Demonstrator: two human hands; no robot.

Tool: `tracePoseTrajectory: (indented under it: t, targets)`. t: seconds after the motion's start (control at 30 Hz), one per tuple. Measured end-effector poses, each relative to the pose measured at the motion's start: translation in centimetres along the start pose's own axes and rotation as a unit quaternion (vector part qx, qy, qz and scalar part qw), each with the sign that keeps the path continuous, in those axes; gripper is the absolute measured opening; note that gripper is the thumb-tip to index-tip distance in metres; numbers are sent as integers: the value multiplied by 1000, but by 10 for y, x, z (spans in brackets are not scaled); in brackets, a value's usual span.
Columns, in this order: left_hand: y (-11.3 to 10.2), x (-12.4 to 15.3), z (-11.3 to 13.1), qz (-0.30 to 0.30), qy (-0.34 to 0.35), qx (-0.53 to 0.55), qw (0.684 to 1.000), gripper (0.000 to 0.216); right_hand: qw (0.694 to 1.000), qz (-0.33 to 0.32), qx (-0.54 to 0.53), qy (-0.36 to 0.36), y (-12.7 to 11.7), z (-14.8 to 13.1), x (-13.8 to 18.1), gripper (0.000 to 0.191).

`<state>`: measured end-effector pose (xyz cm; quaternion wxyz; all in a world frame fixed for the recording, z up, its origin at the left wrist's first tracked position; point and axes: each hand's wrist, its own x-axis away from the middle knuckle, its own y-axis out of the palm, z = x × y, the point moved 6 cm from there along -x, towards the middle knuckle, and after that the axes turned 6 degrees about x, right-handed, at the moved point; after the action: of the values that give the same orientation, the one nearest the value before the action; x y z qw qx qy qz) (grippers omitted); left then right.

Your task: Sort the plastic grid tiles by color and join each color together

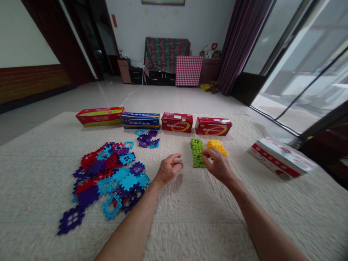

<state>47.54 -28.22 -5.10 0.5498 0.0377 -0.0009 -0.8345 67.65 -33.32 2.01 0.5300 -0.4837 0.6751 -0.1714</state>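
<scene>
My left hand hovers over the quilted cover with its fingers loosely bent and apart, nothing in them. To its right, a row of green interlocking plastic pieces lies in a strip. My right hand is at the near right side of that strip, fingers curved and a little apart. Its fingertips overlap the green edge; whether they touch it I cannot tell. Just behind this hand sit yellow interlocking pieces, partly covered by it. Left of my left hand spreads a pile of red, purple and light blue interlocking pieces.
A small purple and blue group lies beyond the pile. Along the far edge stand a red-and-green box, a blue box and two red boxes. A white-and-red box is at the right. All rest on the quilted cover.
</scene>
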Motion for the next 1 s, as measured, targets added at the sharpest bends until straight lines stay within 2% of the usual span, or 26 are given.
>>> tracePoseTrajectory:
  t: [0.17, 0.3, 0.4, 0.53, 0.7, 0.83, 1.0]
  targets:
    - [-7, -2, 5, 79, 41, -72, 993, 34, 998, 2, -38, -42, 14, -30, 6, 13]
    - [-13, -2, 16, 135, 117, -179, 967, 31, 990, -67, -96, -79, 40, -71, 25, 17]
    - [-17, 0, 19, 151, 153, -250, 944, 34, 985, -111, -107, -78, 57, -90, 39, 18]
    - [-25, 4, 19, 149, 162, -324, 920, 39, 988, -108, -85, -64, 66, -91, 42, 16]
    - [-50, 9, 18, 156, 150, -405, 888, 35, 993, -62, -95, -37, 72, -90, 22, 22]
    - [-78, 14, 17, 168, 136, -431, 876, 32, 991, -43, -122, -46, 84, -99, 2, 23]
    - [-102, 6, 32, 213, 123, -425, 871, 35, 991, -6, -135, 2, 98, -93, -3, 22]
